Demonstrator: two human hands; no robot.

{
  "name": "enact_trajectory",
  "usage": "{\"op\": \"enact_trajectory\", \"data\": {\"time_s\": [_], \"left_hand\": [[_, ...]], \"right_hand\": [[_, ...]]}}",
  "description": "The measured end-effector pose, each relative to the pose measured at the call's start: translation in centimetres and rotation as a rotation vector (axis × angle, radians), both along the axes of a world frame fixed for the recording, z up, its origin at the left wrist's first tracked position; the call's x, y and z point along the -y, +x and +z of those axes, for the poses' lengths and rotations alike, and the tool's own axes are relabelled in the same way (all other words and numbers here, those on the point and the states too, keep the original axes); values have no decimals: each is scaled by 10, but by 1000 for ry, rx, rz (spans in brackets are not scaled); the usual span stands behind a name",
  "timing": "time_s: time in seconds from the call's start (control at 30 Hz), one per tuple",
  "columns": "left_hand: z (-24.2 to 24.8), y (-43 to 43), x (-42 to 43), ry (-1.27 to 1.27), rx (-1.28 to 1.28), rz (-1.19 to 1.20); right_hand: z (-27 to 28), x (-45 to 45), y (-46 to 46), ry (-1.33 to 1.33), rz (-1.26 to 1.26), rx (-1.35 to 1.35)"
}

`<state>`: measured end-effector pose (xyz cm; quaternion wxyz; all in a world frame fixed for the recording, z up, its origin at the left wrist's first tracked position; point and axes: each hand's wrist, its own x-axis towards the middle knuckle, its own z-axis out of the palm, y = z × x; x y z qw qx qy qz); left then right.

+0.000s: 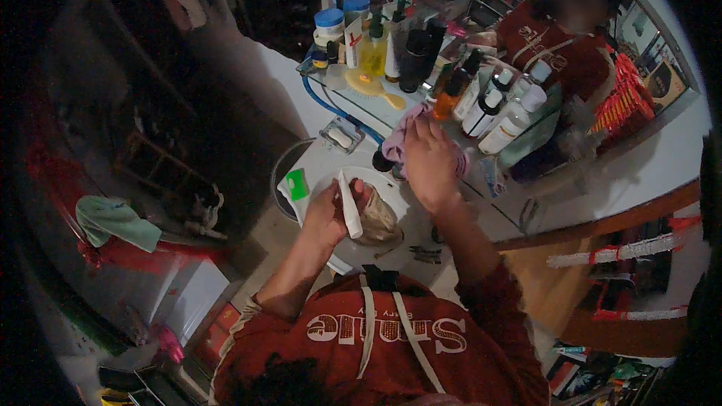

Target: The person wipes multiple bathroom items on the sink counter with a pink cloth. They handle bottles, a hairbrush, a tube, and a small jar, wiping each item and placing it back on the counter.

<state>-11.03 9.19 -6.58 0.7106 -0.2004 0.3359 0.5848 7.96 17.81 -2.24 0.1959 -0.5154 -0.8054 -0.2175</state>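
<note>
Over the white washbasin (397, 189), my left hand (321, 214) holds a slim white tube (351, 206) tilted along its palm. A crumpled beige bundle (379, 220), probably fabric, lies in the basin just right of that tube. My right hand (431, 158) presses on a mauve cloth (403, 141) at the basin's back edge, by the glass shelf (361, 98). The cloth partly covers what lies under it, and a round black knob (383, 159) shows at its left side.
On the basin's left rim are a soap dish (341, 134) and a green packet (295, 184). A yellow hairbrush (372, 88), a yellow pump bottle (373, 53) and several white-capped bottles (505, 118) crowd the shelf. A blue hose (333, 106) runs along its edge. A mirror (564, 51) stands behind.
</note>
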Motion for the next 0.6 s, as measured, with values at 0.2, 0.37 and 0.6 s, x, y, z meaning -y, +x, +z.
{"op": "enact_trajectory", "data": {"time_s": [0.2,0.37,0.6], "left_hand": [[-42,6,13,291,33,-206],[-10,9,13,529,-49,-194],[48,20,15,565,-98,-275]], "right_hand": [[-5,-13,-1,-37,61,-67],[-6,15,9,-98,95,-165],[18,68,11,-692,769,-1290]]}}
